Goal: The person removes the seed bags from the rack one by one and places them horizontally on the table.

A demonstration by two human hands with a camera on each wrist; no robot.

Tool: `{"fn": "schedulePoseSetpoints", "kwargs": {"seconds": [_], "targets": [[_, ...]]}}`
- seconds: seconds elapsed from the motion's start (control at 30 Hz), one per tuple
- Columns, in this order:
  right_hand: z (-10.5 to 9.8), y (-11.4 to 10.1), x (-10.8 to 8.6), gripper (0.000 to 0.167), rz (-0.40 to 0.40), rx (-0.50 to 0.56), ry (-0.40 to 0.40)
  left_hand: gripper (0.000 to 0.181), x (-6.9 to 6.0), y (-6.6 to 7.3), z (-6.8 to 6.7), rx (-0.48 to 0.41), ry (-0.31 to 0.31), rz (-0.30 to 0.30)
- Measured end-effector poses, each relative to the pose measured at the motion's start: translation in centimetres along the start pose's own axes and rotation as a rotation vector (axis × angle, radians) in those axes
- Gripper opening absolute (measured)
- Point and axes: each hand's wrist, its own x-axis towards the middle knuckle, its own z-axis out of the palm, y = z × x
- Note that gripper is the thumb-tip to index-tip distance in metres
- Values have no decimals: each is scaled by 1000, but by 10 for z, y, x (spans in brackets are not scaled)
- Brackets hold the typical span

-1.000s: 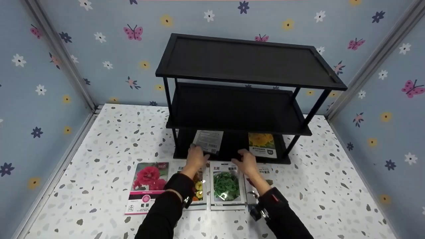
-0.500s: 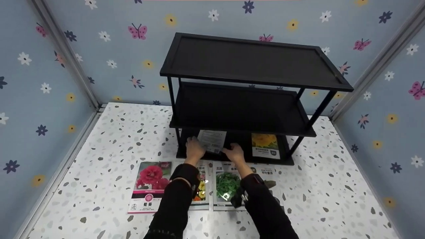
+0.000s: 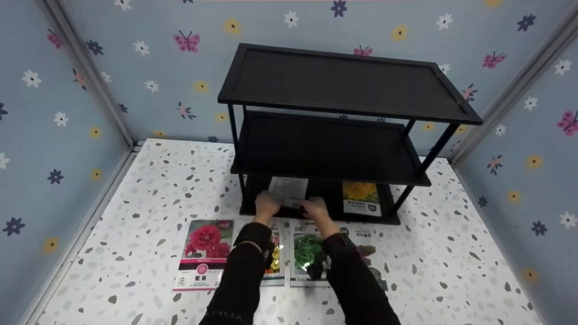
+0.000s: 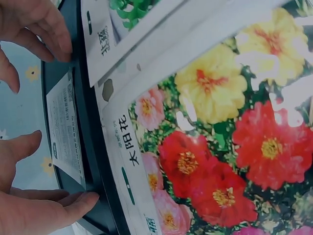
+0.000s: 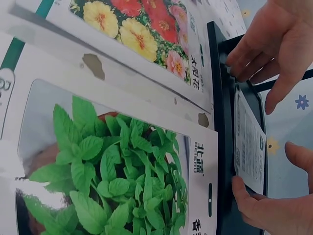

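Observation:
A seed packet [image 3: 289, 186] lies printed back up on the bottom shelf [image 3: 332, 210] of a black rack. My left hand [image 3: 267, 205] is at the packet's left side; in the left wrist view its thumb stands raised and its fingers [image 4: 80, 203] reach along the packet's end. On the opposite side is my right hand [image 3: 315, 208], whose fingertips [image 5: 238, 183] touch or nearly touch the packet's near corner in the right wrist view. Both hands have spread thumbs and extended fingers, with the packet flat between them.
Another packet with yellow flowers [image 3: 361, 196] lies on the bottom shelf's right. In front of the rack are packets with pink flowers [image 3: 205, 253], mixed flowers [image 4: 215, 161], green leaves [image 5: 107, 166], and one partly hidden packet [image 3: 366, 250]. The middle shelf [image 3: 325, 144] overhangs the hands.
My right hand has moved left, from between the two shelf packets to the right side of the back-up packet. My left hand has shifted slightly along that packet's left side.

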Motion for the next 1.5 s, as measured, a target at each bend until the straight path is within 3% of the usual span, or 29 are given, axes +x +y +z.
{"fn": "schedulePoseSetpoints", "kwargs": {"seconds": [0.13, 0.27, 0.37, 0.4, 0.53, 0.57, 0.67, 0.73, 0.8, 0.9, 0.97, 1.03, 1.13, 1.2, 1.27, 1.37, 1.43, 1.5], "targets": [[-1, -26, -30, 63, 35, 26, -6, 50, -20, 33, -25, -24, -20, -42], [-7, -32, -35, 50, 35, 50, -1, 42, -22, 43, -34, 35, -61, -88], [-13, -32, -36, 37, 35, 30, 7, 38, -27, 51, -41, 77, -56, -96], [-14, -33, -36, 34, 37, 21, 8, 38, -32, 55, -46, 66, -54, -84], [-21, -33, -36, 28, 38, -26, 8, 32, -73, 104, -93, 36, -138, -161], [-23, -33, -36, 27, 37, -36, 6, 29, -83, 114, -102, 41, -128, -158], [-27, -31, -36, 26, 15, -61, -5, 25, -59, 80, -72, 70, -121, -160], [-30, -29, -37, 27, -10, -70, -10, 21, -45, 56, -50, 73, -33, -106], [-34, -27, -38, 27, -34, -66, -13, 21, -42, 50, -45, 43, -10, -106], [-41, -26, -41, 29, -51, -28, -35, 23, -90, 103, -93, -4, -2, -144], [-46, -26, -43, 29, -49, 14, -56, 25, -110, 126, -116, -25, -44, -201], [-50, -26, -46, 30, -48, 56, -82, 20, -117, 132, -121, -44, -37, -222], [-55, -27, -50, 32, -46, 118, -94, 16, -115, 123, -118, -121, -21, -181], [-59, -29, -53, 33, -56, 123, -91, 18, -104, 100, -101, -225, 3, -102], [-63, -30, -58, 33, -70, 109, -85, 22, -100, 90, -94, -300, -30, -94], [-70, -32, -68, 33, -92, 65, -78, 25, -111, 96, -98, -430, -80, -139], [-74, -32, -75, 33, -106, 54, -81, 26, -132, 121, -119, -477, -137, -207], [-77, -31, -83, 32, -117, 56, -83, 26, -149, 132, -130, -543, -153, -197]]}}
